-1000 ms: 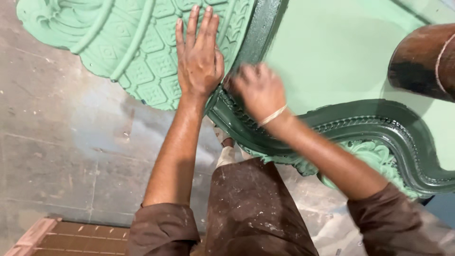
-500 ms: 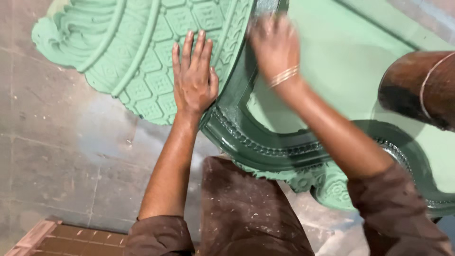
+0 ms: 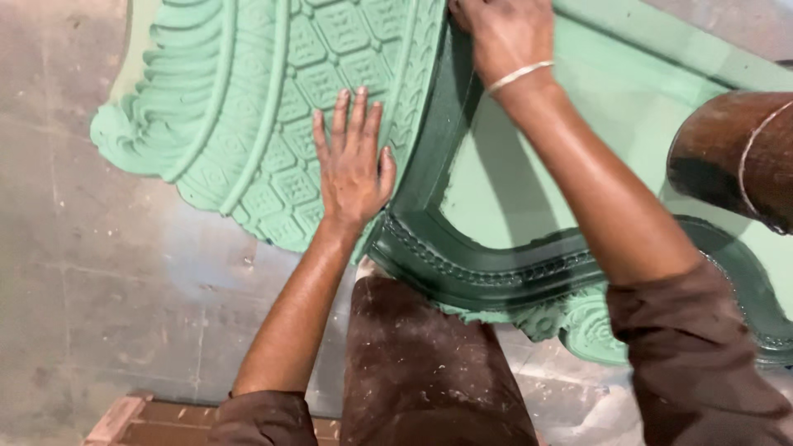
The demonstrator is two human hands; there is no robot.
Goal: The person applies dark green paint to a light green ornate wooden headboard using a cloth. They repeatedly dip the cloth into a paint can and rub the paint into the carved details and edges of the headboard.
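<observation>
Head view, looking down. A large light green carved panel lies flat on the grey concrete floor, covered in raised square tiles, ribs and a scalloped edge at its left. Just beside it, touching along a curved seam, runs a dark green moulded frame with a beaded inner line; it curves round a smooth pale green flat surface.

Left hand rests palm down on the carved panel near the seam, fingers straight and slightly spread, thumb out toward the dark frame; it grips nothing, just presses flat.

Right hand sits at the top edge of the picture, on the upper part of the dark frame where it meets the panel. Its fingers are cut off by the picture edge, so whether it holds anything cannot be told. A thin white band circles the wrist.

Brown sleeves and a dusty brown trouser knee fill the bottom. A dark brown rounded object sits at right over the pale surface. A reddish wooden slat piece lies bottom left on the floor.

No containers, packages or labels visible.
</observation>
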